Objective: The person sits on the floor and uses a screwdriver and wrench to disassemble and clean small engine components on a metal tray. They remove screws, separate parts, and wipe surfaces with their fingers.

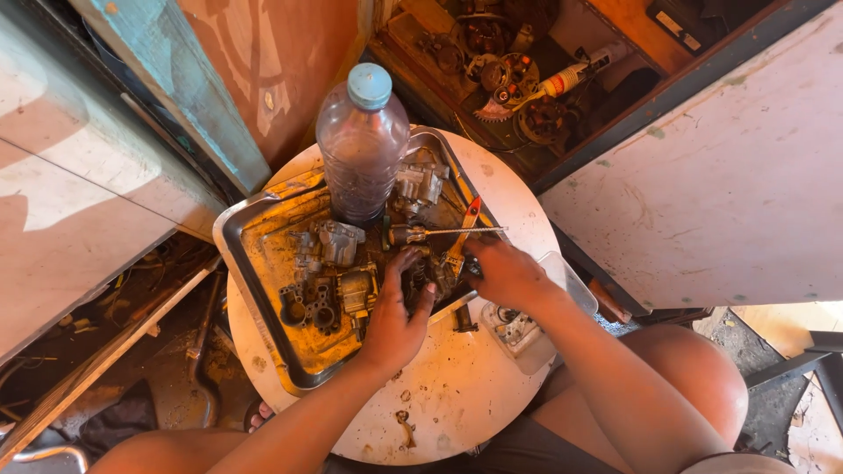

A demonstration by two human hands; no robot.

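The person's bare knees and forearms lie nearest the camera, reaching far over a small round desk with a stained white top. The left hand is curled closed around a dark metal engine part, apparently a carburettor body, at the near right edge of a metal tray. The right hand is closed just right of that part, fingers bent onto it or onto a small piece beside it; what exactly it pinches cannot be told. The two hands nearly touch.

The tray holds an oily amber film and several other carburettor bodies to the left of the held part. A clear plastic bottle with a pale blue cap stands upright at the tray's far side. A screwdriver lies across the tray just beyond the hands, with an orange-handled tool crossing it. A clear plastic box of small pieces sits on the desk under the right forearm.

Judgement: the work is best kept low over the tray, the left hand bracing the body firmly while the right makes small movements, so loose pieces drop into the tray. Oily surfaces suggest a slip risk.
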